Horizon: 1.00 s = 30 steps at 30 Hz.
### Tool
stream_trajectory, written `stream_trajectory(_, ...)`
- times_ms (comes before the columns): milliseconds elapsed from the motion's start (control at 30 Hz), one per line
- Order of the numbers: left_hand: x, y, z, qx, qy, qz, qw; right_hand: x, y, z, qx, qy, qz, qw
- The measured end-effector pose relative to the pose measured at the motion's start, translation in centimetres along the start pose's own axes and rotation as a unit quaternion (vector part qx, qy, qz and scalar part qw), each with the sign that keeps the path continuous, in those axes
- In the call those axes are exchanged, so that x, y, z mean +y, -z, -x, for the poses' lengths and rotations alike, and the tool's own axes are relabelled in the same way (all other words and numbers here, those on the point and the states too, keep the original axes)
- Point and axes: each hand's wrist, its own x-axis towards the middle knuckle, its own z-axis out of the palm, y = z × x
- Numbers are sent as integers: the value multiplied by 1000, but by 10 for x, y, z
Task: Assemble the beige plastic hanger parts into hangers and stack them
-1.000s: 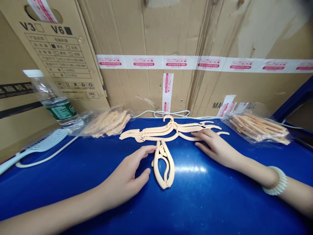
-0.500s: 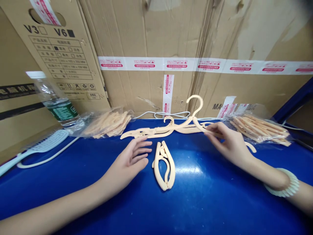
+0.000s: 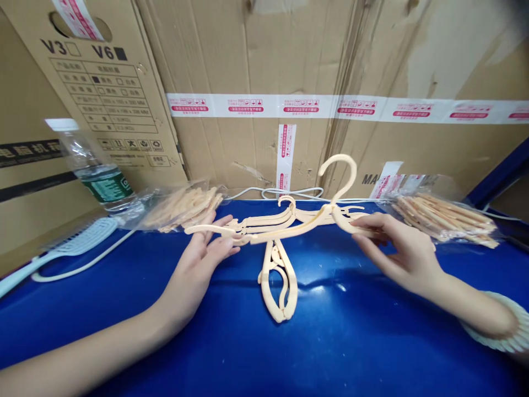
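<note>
A beige folding clothes hanger [image 3: 308, 225] is spread out above the table, its hook pointing up. My right hand [image 3: 397, 245] pinches the hanger's right arm between thumb and fingers. At the left end, my left hand [image 3: 202, 251] has its thumb and fingers about the arm, with the tip crossing in front of the fingers. Below the held hanger, a folded beige hanger [image 3: 291, 289] lies on the blue table [image 3: 330, 342]. Behind it lie other unfolded hangers [image 3: 286, 202], partly hidden by the one in my hands.
Clear bags of beige hanger pieces lie left [image 3: 190, 207] and right [image 3: 444, 218]. A water bottle [image 3: 105, 184] and a pale blue hairbrush [image 3: 88, 237] are at the left. A white cable [image 3: 264, 193] runs along the back, before cardboard boxes [image 3: 248, 60].
The held hanger has come nearer and up, away from the hangers behind. My left hand has moved left and closed on its left end; my right hand has shifted slightly right.
</note>
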Motion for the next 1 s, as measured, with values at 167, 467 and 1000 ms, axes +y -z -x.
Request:
stream_trajectory(167,-3,3,3,-39,-38,-33,998,-6,-3,2,-66,73,-12,995)
stream_trajectory(467,-2,-1,18,-144,-83,-143,976,-32,-9,9,-145,113,-61,981)
stream_trajectory(1000,0,0,9,-142,-89,-198,966,-28,-1,5,-87,184,181,962)
